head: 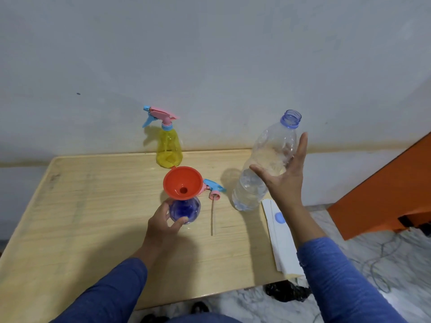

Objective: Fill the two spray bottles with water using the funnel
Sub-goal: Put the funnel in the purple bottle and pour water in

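orange funnel (182, 182): sits in the neck of the blue spray bottle (185, 209), mid-table
left hand (163, 222): fingers curled round the blue bottle's body
right hand (283, 174): fingers straight, palm against the uncapped water bottle (264, 163); cannot tell if it truly grips
yellow spray bottle (168, 146): capped, at the wooden table (93, 217)'s far edge behind the funnel
loose sprayer head (213, 188): lying just beside the funnel, tube toward me
white papers (281, 238): right table edge, blue cap (279, 217) on top

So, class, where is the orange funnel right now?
The orange funnel sits in the neck of the blue spray bottle at table centre, just in front of the yellow spray bottle.
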Motion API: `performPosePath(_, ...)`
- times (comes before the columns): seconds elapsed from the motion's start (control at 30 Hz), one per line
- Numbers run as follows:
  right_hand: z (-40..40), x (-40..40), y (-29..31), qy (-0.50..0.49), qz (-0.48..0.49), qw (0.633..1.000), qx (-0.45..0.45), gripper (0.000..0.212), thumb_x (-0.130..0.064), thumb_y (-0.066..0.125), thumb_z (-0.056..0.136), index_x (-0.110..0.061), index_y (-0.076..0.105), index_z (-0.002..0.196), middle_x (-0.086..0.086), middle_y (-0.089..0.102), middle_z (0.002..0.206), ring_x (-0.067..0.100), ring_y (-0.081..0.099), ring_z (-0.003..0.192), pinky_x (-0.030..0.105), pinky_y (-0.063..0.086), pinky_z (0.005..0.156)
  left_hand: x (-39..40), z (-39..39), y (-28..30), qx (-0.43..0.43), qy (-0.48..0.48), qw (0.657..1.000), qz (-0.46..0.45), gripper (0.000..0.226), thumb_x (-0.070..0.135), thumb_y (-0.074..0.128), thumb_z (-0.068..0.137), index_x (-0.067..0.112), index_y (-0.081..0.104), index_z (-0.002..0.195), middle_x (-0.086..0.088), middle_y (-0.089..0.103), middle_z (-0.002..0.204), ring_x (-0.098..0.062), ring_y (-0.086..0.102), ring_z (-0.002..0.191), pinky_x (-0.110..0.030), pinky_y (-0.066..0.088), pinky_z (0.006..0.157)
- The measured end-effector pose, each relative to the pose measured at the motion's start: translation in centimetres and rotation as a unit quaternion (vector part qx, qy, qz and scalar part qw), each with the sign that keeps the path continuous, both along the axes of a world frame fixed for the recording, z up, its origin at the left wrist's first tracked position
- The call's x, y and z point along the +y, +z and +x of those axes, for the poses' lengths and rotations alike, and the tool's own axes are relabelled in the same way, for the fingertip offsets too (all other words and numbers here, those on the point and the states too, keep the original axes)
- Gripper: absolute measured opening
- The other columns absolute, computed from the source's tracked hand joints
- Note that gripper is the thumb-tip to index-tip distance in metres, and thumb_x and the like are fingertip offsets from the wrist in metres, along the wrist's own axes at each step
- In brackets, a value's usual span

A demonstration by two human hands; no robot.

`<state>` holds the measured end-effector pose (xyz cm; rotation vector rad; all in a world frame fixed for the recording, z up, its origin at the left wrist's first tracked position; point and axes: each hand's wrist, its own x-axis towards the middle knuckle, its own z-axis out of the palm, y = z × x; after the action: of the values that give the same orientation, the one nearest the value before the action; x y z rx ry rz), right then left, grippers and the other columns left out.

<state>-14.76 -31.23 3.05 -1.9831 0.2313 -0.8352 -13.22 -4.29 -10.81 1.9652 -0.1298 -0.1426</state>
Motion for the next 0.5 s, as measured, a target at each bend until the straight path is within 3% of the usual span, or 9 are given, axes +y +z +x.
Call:
performPosePath(0.07, -0.7, 0.6, 0.2, -0.065, -0.056, 0.995, -0.054, 0.104, -0.040, 0.082, 0.065, -0.031, 0.015, 0.144, 0.000, 0.029, 0.140, -0.003, 0.026, 0.130, 0.009, 0.025, 0.105, 0.1, 0.0, 0.0, 0.000, 0.002, 1.000, -0.001, 0.055, 0.021, 0.075, 0.076, 0.037, 0.041, 0.117, 0.011, 0.056, 0.112, -0.011, 0.054, 0.104, -0.019, 0.045, 0.080)
performPosePath(0.17, -1.9, 2.6, 0.7, -0.110, -0.174, 0.964, -0.169, 0.073, -0.033, 0.076, 0.074, -0.018, 0.034, 0.132, 0.027, 0.039, 0.129, -0.006, 0.024, 0.129, 0.011, 0.025, 0.103, 0.1, 0.0, -0.2, 0.000, 0.007, 1.000, -0.006, 0.054, 0.020, 0.074, 0.076, 0.037, 0.042, 0.117, 0.010, 0.057, 0.112, -0.011, 0.055, 0.103, -0.021, 0.046, 0.081)
performPosePath(0.23, -2.3, 4.4, 0.5, -0.060, -0.197, 0.958, -0.198, 0.060, -0.024, 0.075, 0.077, -0.014, 0.043, 0.126, 0.022, 0.042, 0.124, -0.004, 0.029, 0.127, 0.013, 0.028, 0.101, 0.1, -0.1, -0.1, -0.008, 0.005, 1.000, -0.012, 0.055, 0.020, 0.073, 0.076, 0.038, 0.042, 0.118, 0.015, 0.056, 0.110, -0.008, 0.055, 0.101, -0.015, 0.043, 0.080)
performPosePath(0.33, -2.5, 7.0, -0.9, 0.059, -0.179, 0.974, -0.128, 0.048, -0.023, 0.072, 0.080, -0.016, 0.052, 0.123, 0.011, 0.043, 0.121, -0.007, 0.035, 0.119, 0.011, 0.032, 0.098, 0.1, -0.2, 0.0, -0.009, 0.002, 1.000, -0.014, 0.053, 0.025, 0.072, 0.075, 0.038, 0.043, 0.116, 0.018, 0.056, 0.106, -0.007, 0.055, 0.100, -0.009, 0.039, 0.077)
performPosePath(0.5, -2.1, 9.4, -3.9, 0.195, -0.153, 0.967, 0.062, 0.047, -0.029, 0.074, 0.077, -0.017, 0.061, 0.121, 0.014, 0.047, 0.128, 0.000, 0.041, 0.112, 0.002, 0.032, 0.093, 0.2, -0.3, -0.1, -0.002, 0.004, 1.000, -0.022, 0.052, 0.033, 0.068, 0.069, 0.044, 0.044, 0.114, 0.015, 0.060, 0.108, -0.008, 0.058, 0.101, -0.021, 0.045, 0.085)
